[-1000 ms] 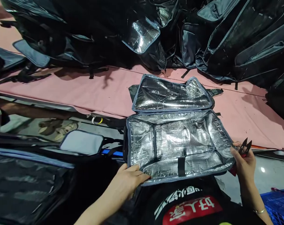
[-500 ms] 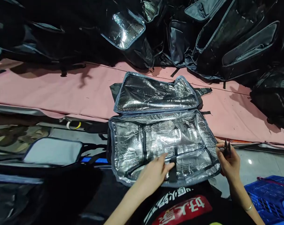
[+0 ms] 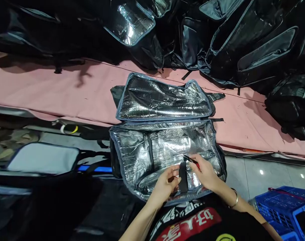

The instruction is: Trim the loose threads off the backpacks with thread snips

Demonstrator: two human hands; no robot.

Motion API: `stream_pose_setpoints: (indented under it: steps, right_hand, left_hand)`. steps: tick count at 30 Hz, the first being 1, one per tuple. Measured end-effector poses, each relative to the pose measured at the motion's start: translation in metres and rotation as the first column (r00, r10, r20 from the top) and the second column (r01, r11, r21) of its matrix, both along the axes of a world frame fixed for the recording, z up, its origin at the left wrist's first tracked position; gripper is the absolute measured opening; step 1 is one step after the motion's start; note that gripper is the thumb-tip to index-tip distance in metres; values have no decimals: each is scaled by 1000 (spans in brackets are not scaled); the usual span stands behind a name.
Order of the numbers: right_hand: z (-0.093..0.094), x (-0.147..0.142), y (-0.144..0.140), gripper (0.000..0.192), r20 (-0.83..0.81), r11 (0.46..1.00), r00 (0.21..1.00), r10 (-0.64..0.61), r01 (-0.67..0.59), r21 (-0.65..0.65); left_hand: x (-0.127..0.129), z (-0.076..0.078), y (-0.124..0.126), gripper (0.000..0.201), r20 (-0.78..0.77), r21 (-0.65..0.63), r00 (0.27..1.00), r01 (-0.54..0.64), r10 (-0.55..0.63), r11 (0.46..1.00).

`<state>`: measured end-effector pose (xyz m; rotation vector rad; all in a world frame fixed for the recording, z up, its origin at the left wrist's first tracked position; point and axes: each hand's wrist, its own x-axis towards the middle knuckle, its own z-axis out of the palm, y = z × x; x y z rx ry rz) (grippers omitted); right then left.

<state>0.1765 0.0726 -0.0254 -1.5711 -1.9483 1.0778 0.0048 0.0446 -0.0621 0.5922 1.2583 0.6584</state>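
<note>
An open insulated bag (image 3: 165, 147) with silver foil lining lies in front of me, its lid (image 3: 162, 98) flipped back onto the pink table. A black strap (image 3: 183, 177) hangs on the bag's near inner wall. My left hand (image 3: 166, 185) pinches this strap from the left side. My right hand (image 3: 205, 172) is inside the bag just right of the strap, holding small thread snips (image 3: 191, 160) with a red handle, their tips pointing left above the strap.
A pink table (image 3: 67, 93) stretches across, piled at the back with several black bags (image 3: 243, 40). A blue plastic crate (image 3: 288, 211) sits at lower right on the grey floor. More dark bags and a grey panel (image 3: 42, 157) lie at left.
My right hand moved from the bag's right rim into the bag, bringing the snips to the strap. My left hand went from the front rim to the strap and gripped it.
</note>
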Motion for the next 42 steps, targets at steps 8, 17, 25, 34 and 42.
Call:
stream_pose_setpoints:
  steps: [8, 17, 25, 34, 42]
  right_hand:
    - [-13, 23, -9, 19, -82, 998, 997, 16, -21, -62]
    - [-25, 13, -5, 15, -72, 1000, 997, 14, -12, 20]
    - [-24, 8, -2, 14, -57, 998, 997, 43, -41, 38]
    - [-35, -6, -1, 18, 21, 998, 998, 58, -57, -16]
    - [-3, 6, -8, 10, -129, 992, 984, 121, -124, -15]
  left_hand:
    - [5, -26, -7, 63, 92, -15, 989, -114, 115, 993]
    - [5, -22, -5, 61, 78, 34, 994, -79, 76, 996]
    - [4, -9, -1, 60, 32, -7, 994, -100, 100, 995]
    - [4, -7, 0, 62, -45, 62, 997, -54, 57, 997]
    - [3, -8, 6, 40, -143, 245, 985, 127, -94, 961]
